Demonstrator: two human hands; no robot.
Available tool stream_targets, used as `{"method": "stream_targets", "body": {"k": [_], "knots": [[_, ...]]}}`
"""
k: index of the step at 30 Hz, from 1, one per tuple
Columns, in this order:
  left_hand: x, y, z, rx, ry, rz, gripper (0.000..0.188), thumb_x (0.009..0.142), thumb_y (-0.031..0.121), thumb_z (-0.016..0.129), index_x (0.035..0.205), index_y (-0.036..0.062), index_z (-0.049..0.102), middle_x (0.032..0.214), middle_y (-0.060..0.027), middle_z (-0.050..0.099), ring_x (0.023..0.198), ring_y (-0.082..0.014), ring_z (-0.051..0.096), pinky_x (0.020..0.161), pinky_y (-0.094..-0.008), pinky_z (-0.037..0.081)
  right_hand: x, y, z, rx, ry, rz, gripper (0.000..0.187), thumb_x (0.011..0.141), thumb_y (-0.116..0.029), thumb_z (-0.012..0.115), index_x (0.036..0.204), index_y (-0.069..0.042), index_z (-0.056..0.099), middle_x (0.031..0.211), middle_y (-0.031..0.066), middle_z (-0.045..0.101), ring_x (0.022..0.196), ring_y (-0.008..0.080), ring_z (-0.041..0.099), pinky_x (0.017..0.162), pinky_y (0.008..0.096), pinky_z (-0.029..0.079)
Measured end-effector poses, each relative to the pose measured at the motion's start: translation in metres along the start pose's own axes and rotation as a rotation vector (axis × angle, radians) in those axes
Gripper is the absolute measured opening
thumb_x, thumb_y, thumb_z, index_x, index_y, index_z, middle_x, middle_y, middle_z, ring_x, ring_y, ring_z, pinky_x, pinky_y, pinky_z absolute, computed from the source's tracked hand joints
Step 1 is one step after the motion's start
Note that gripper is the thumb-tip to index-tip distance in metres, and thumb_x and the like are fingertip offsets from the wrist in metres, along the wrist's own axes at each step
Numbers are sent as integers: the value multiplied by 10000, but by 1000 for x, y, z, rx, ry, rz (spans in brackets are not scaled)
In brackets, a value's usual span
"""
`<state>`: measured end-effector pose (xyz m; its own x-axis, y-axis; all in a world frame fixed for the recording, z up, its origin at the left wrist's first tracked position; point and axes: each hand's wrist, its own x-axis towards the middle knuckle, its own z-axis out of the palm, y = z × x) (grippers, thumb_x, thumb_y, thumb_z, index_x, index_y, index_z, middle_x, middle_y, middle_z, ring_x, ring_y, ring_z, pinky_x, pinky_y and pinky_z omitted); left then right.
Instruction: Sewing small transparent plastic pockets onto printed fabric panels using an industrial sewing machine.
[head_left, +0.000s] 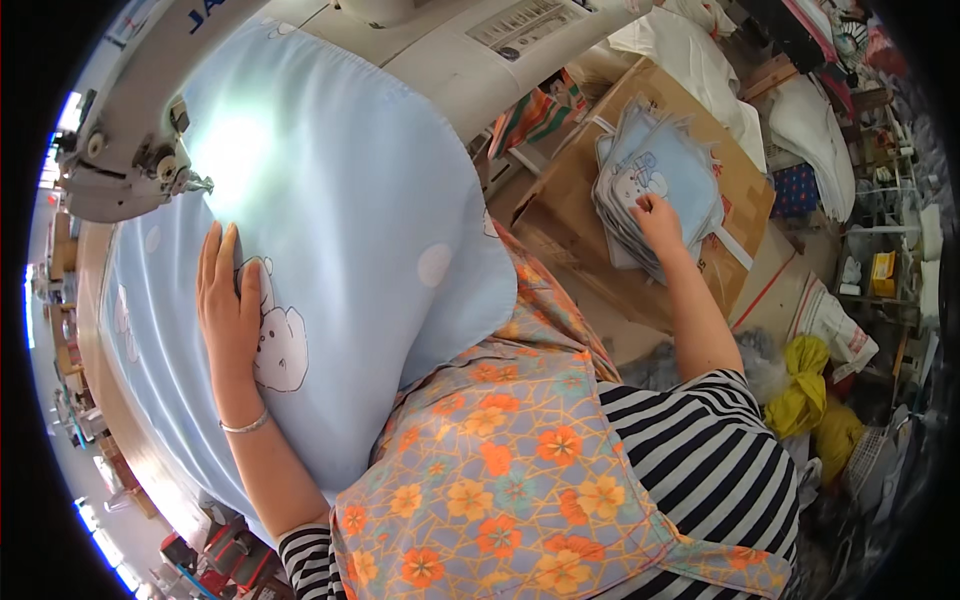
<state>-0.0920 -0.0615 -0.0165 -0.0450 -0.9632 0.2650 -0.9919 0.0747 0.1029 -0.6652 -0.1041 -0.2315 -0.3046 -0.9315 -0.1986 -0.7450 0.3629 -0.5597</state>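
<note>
A large light blue cloth (390, 200) with a cartoon animal print spreads over the sewing machine bed and hangs down toward my lap. My left hand (229, 295) lies flat on it, fingers stretched out just in front of the sewing machine head (130, 165) and its bright lamp glow. Off to the right, my right hand (657, 222) reaches to a stack of blue fabric pieces (690, 180) with pale edges. Its thumb and fingers pinch the top piece, which has a printed figure on it. The fingertips of that hand are partly hidden.
The stack rests on a cardboard box (560, 215) at my right. White cloth (690, 45) lies behind the box. Yellow bags (800, 380) and a white sack (835, 325) are on the floor at the right. The machine arm (440, 75) crosses the top.
</note>
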Motion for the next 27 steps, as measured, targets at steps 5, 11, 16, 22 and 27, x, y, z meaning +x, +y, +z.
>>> {"method": "stream_targets", "body": {"k": [5,11,16,22,27], "knots": [[4,2,-3,-58,2,-24,443,974,253,506,1365,44,515,1458,-155,445,1348,-329,411,1111,-421,332,1,4,16,-404,55,-88,255,788,-194,604,979,-47,685,972,197,684,928,391,643,804,471,511],[-19,18,2,16,-104,46,525,883,223,612,1369,56,504,1472,-189,404,1381,-335,346,1142,-452,266,35,-14,-22,-138,328,-179,257,849,-222,595,1000,-24,659,888,178,674,858,331,654,795,398,504],[-30,69,-16,-421,-153,218,566,869,310,646,1333,14,510,1416,-233,444,1329,-363,411,1123,-443,289,-33,-223,-91,651,85,-443,68,850,-67,676,906,-47,642,878,14,639,764,91,556,695,244,466],[-53,85,-49,-1542,84,-328,392,958,217,591,1275,-8,544,1154,-100,629,1030,-159,605,860,-297,500,-175,-391,-19,673,-860,-1052,249,887,29,570,1115,-31,651,984,36,676,810,108,593,719,252,486],[-102,-20,-46,-636,236,-823,375,900,94,598,1257,-15,568,1035,-113,668,913,-170,632,826,-309,512,-164,-400,25,215,-304,-1456,392,762,71,593,1140,-16,646,1118,140,666,956,298,632,812,358,508]]}}
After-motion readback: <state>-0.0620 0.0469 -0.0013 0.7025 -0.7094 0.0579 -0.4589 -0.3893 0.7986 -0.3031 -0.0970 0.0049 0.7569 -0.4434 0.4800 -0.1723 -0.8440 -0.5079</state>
